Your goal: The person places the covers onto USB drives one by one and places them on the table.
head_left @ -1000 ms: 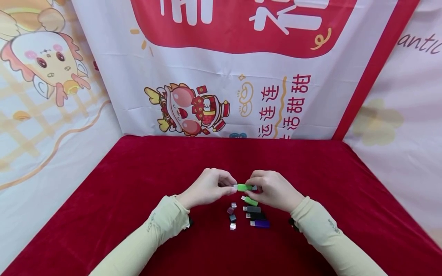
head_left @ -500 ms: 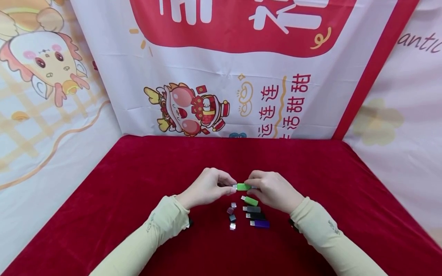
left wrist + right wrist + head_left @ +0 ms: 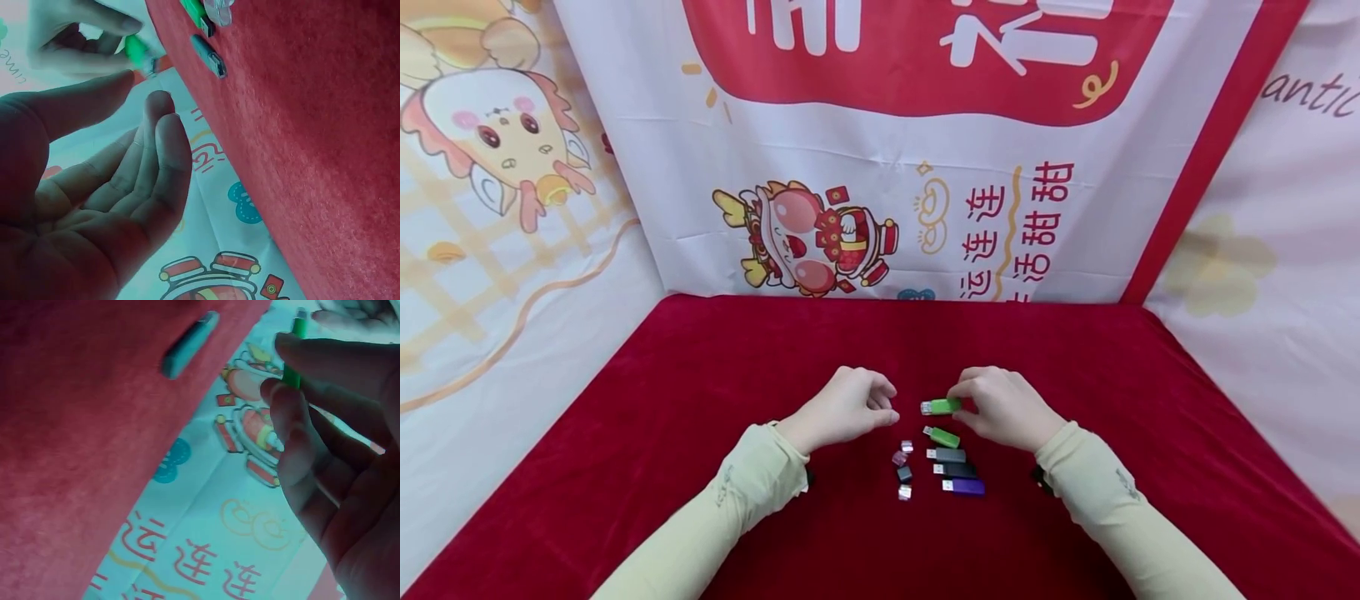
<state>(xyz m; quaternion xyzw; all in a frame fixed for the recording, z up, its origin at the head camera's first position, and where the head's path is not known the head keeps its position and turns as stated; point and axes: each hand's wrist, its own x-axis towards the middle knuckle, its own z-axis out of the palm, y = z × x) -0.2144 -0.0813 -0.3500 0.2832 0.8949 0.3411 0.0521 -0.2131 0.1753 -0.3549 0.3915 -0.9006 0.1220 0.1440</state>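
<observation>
My right hand [image 3: 1006, 407] pinches a bright green USB flash drive [image 3: 938, 407] between thumb and fingertips, its plug end pointing left. In the right wrist view the same green drive [image 3: 292, 369] stands out past the fingertips. My left hand [image 3: 850, 406] is apart from it on the left, fingers loosely bent and nothing between them. Below the hands, a second green flash drive [image 3: 942, 437], a grey one [image 3: 947, 455], a black one [image 3: 957, 470] and a purple one [image 3: 966, 487] lie in a column, plugs facing left.
Left of that column lie small pieces like caps: a clear one [image 3: 907, 447], a reddish one [image 3: 900, 457], a dark one [image 3: 905, 473] and another clear one [image 3: 906, 492]. A red cloth [image 3: 775, 350] covers the table, with a printed white curtain [image 3: 880, 150] behind it.
My left hand has let go of the green flash drive's plug end and drawn back left. The right hand, still pinching the drive, has shifted a little right.
</observation>
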